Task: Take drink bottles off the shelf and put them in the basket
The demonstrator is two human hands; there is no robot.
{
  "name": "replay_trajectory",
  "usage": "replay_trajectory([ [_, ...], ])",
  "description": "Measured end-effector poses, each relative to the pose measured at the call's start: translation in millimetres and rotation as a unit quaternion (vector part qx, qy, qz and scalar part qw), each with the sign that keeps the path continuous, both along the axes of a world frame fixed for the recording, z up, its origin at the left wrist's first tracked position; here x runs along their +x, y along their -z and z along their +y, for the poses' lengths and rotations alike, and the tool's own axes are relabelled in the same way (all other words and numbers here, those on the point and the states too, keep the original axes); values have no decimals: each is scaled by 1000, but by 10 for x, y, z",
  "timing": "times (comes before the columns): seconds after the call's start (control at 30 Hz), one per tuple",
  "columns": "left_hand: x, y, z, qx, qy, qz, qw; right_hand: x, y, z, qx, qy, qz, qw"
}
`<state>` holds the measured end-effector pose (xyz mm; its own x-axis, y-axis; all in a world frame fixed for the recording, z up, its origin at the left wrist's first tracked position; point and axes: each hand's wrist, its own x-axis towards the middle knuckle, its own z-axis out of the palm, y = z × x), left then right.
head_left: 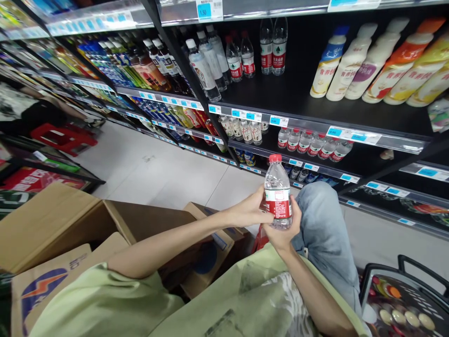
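Both my hands hold one clear water bottle [277, 189] with a red cap and red label, upright in front of the shelves. My left hand [249, 209] grips it from the left, fingers curled round the label. My right hand [283, 230] cups its base from below. My knee in light blue jeans [321, 224] is just right of the bottle. On the black shelf [308, 114] behind stand more water bottles [272, 47] of the same kind, with smaller ones [312, 142] on the shelf below.
Open cardboard boxes [63, 224] sit on the floor at my left. A black shopping basket [403, 299] with goods is at the bottom right. Milky drink bottles [372, 61] fill the upper right shelf. A red stool [63, 138] and another person are down the aisle at left.
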<state>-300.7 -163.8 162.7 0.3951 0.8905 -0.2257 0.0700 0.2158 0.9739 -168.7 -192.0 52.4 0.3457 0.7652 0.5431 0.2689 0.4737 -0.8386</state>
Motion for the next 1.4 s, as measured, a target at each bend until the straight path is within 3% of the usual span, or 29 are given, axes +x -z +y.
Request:
replay_trajectory([
  [0.23,46,-75,14,-10,-5,5,1000,23,66,-1,20,-6,-13,1000],
  [0.67,54,5,-14,17,-53,79,995,37,37,8,73,-31,-85,993],
  [0.9,49,-63,7,-44,-97,86,991,-3,35,16,77,-25,-103,991],
  [1.0,30,-51,16,-55,-106,90,989,-19,40,17,68,-22,-99,992],
  [1.23,-29,151,29,-105,-104,53,988,-86,-48,-24,-7,-9,-31,999],
  [1.4,-17,66,32,-74,-71,62,993,-91,-27,-17,-25,-16,-3,1000],
])
